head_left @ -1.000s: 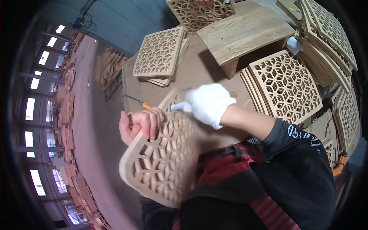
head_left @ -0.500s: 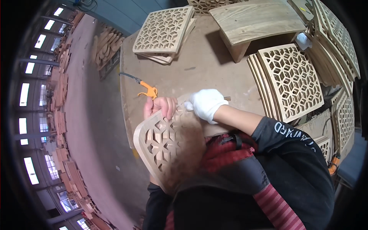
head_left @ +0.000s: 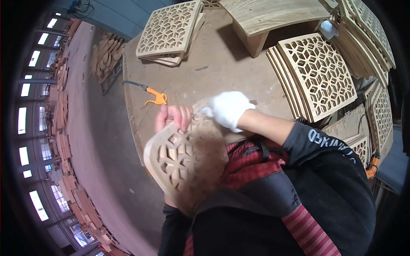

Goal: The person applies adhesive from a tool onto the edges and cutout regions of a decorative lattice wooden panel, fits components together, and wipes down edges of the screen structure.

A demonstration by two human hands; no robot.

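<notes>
My bare left hand (head_left: 174,117) grips the edge of a wooden lattice panel (head_left: 171,147), its fingers curled over the face. The panel is pale, with a rounded corner and star-like cut-outs, and stands tilted against my body; its lower part is in shadow. In a white glove, my right hand (head_left: 231,110) is closed close over the panel's far edge, slightly blurred. A thin brown stick-like thing (head_left: 253,102) pokes out beside the glove and seems held in it; most of it is hidden. Near my left hand lies an orange air blow gun (head_left: 159,97) on a hose.
The worktable (head_left: 205,79) carries a stack of lattice panels (head_left: 168,30) at back left and another stack (head_left: 318,77) at right. A curved wooden stool-like piece (head_left: 273,17) stands at the back. More panels (head_left: 369,34) lean far right, near an orange tool (head_left: 372,166).
The view has shifted, so the table's things appear farther left and higher. My gloved hand and the stick-like thing keep together at the panel's edge. My left hand keeps its grip.
</notes>
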